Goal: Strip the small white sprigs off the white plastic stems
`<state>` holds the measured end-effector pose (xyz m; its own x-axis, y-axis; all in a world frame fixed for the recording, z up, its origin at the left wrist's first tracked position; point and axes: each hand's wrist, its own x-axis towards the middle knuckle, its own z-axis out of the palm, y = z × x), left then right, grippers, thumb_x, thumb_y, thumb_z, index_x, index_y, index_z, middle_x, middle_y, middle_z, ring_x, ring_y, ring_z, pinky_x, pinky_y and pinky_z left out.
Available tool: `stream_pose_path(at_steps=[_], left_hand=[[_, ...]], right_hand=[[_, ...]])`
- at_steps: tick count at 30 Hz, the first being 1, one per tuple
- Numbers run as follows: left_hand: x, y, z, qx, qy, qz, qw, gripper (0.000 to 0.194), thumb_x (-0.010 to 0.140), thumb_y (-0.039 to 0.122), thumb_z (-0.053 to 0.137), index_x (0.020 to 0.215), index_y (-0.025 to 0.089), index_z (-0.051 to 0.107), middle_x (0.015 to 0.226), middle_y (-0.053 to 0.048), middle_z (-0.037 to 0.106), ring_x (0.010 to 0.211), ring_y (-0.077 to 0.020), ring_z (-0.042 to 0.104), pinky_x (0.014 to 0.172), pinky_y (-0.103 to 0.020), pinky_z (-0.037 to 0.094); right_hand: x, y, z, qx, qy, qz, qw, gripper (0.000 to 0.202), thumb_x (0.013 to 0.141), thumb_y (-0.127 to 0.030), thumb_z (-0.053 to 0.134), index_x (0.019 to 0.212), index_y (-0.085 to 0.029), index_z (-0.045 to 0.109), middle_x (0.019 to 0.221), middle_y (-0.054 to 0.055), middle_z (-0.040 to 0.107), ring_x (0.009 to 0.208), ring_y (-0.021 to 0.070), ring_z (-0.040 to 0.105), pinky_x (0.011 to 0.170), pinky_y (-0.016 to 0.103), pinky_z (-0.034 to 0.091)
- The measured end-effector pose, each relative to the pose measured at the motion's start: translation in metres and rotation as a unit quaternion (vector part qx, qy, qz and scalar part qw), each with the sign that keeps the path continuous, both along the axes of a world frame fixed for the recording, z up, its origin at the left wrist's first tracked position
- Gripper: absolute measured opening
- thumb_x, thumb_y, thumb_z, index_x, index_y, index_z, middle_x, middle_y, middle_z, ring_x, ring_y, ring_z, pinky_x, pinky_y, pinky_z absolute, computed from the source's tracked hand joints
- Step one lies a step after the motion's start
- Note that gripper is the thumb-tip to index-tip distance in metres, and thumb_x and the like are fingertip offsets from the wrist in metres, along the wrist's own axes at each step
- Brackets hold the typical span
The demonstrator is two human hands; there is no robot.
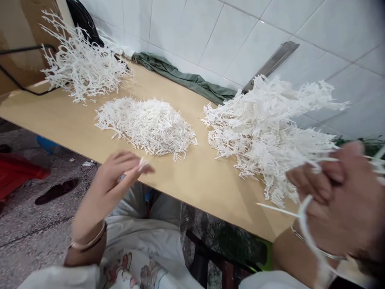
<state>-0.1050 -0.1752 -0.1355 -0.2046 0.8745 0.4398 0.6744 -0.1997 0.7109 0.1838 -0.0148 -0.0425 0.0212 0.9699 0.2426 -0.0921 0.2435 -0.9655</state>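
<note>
My left hand (116,182) is over the table's front edge, slightly blurred, with a small white piece (142,163) pinched between thumb and fingers. At the right, my right hand (337,184) is curled round a white plastic strand (307,218), whose ends stick out and curve down past the wrist. Between the hands and farther back lies a low heap of short white pieces (150,124). A bigger pile of white branched pieces (270,124) rises beside my right hand. Long bare white branching stems (87,68) are heaped at the far left.
The tan table (168,176) runs along a white tiled wall (192,36). Green cloth (186,78) lies along its back edge. A grey bar (270,66) leans at the wall. Black metal rods (21,86) stand at the left; a red object (21,172) and a dark slipper (57,191) are on the floor.
</note>
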Motion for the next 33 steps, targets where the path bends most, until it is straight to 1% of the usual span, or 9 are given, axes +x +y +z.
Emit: stream_pose_path(at_steps=[3, 6, 9, 13, 19, 22, 25, 29, 33], left_hand=[[0.001, 0.057, -0.016, 0.012, 0.045, 0.087, 0.995, 0.019, 0.088, 0.036, 0.059, 0.083, 0.022, 0.071, 0.089, -0.002, 0.071, 0.085, -0.0208, 0.056, 0.079, -0.034, 0.04], [0.007, 0.083, -0.033, -0.001, 0.049, 0.131, 0.99, 0.016, 0.083, 0.036, 0.065, 0.081, 0.022, 0.072, 0.09, -0.002, 0.073, 0.085, -0.0218, 0.057, 0.084, -0.037, 0.039], [0.012, 0.086, -0.042, 0.0, 0.033, 0.149, 0.988, 0.013, 0.081, 0.035, 0.068, 0.077, 0.024, 0.073, 0.084, -0.001, 0.073, 0.083, -0.0221, 0.057, 0.084, -0.038, 0.038], [0.013, 0.084, -0.044, -0.008, 0.056, 0.19, 0.98, 0.013, 0.076, 0.039, 0.073, 0.078, 0.026, 0.072, 0.079, 0.001, 0.072, 0.081, -0.0228, 0.056, 0.085, -0.041, 0.034], [0.007, 0.083, -0.048, -0.015, 0.064, 0.175, 0.982, 0.024, 0.074, 0.039, 0.076, 0.093, 0.025, 0.069, 0.093, -0.001, 0.07, 0.088, -0.024, 0.054, 0.088, -0.04, 0.035], [0.007, 0.08, -0.046, 0.02, 0.032, 0.147, 0.988, 0.025, 0.076, 0.036, 0.074, 0.097, 0.023, 0.068, 0.099, -0.002, 0.069, 0.092, -0.0223, 0.055, 0.089, -0.037, 0.037], [0.013, 0.072, -0.038, 0.064, -0.047, 0.088, 0.993, 0.017, 0.085, 0.035, 0.064, 0.096, 0.022, 0.068, 0.098, -0.002, 0.069, 0.089, -0.0187, 0.055, 0.083, -0.033, 0.041], [0.033, 0.062, -0.027, 0.044, -0.142, -0.066, 0.987, 0.023, 0.093, 0.036, 0.052, 0.106, 0.022, 0.065, 0.1, -0.003, 0.068, 0.091, -0.017, 0.057, 0.082, -0.031, 0.043], [0.051, 0.059, -0.027, 0.013, -0.139, -0.2, 0.97, 0.034, 0.09, 0.039, 0.057, 0.119, 0.022, 0.058, 0.112, -0.005, 0.065, 0.104, -0.0191, 0.056, 0.092, -0.034, 0.043]], right_hand=[[-0.02, -0.01, -0.015, -0.059, -0.03, 0.05, 0.997, 0.051, 0.077, -0.046, 0.07, 0.048, -0.021, 0.036, 0.035, -0.008, 0.024, 0.032, 0.0053, 0.014, 0.045, 0.032, 0.01], [-0.027, -0.008, -0.024, -0.076, -0.049, 0.095, 0.991, 0.053, 0.078, -0.05, 0.068, 0.049, -0.02, 0.035, 0.036, -0.009, 0.023, 0.032, 0.0048, 0.014, 0.043, 0.03, 0.011], [-0.026, -0.001, -0.028, -0.07, -0.06, 0.113, 0.989, 0.054, 0.081, -0.049, 0.066, 0.049, -0.019, 0.034, 0.037, -0.009, 0.023, 0.032, 0.004, 0.013, 0.043, 0.028, 0.01], [-0.033, 0.004, -0.031, -0.069, -0.067, 0.144, 0.985, 0.055, 0.083, -0.048, 0.064, 0.049, -0.018, 0.033, 0.035, -0.009, 0.023, 0.032, 0.004, 0.014, 0.043, 0.029, 0.008], [-0.05, 0.004, -0.03, -0.068, -0.083, 0.19, 0.976, 0.056, 0.085, -0.047, 0.062, 0.049, -0.017, 0.029, 0.037, -0.008, 0.022, 0.032, 0.0039, 0.016, 0.043, 0.028, 0.007], [-0.057, 0.002, -0.03, -0.054, -0.084, 0.207, 0.973, 0.058, 0.085, -0.049, 0.06, 0.05, -0.017, 0.028, 0.039, -0.009, 0.021, 0.033, 0.0031, 0.016, 0.042, 0.027, 0.009], [-0.068, 0.0, -0.034, -0.056, -0.091, 0.252, 0.962, 0.057, 0.086, -0.051, 0.058, 0.05, -0.018, 0.029, 0.039, -0.009, 0.021, 0.033, 0.0026, 0.016, 0.041, 0.026, 0.01], [-0.083, -0.005, -0.041, -0.057, -0.103, 0.32, 0.94, 0.056, 0.086, -0.058, 0.053, 0.052, -0.018, 0.034, 0.039, -0.009, 0.022, 0.033, 0.0034, 0.017, 0.04, 0.025, 0.011], [-0.087, -0.01, -0.045, -0.054, -0.119, 0.335, 0.933, 0.051, 0.087, -0.058, 0.052, 0.057, -0.019, 0.037, 0.042, -0.009, 0.027, 0.036, 0.0046, 0.019, 0.04, 0.024, 0.015]])
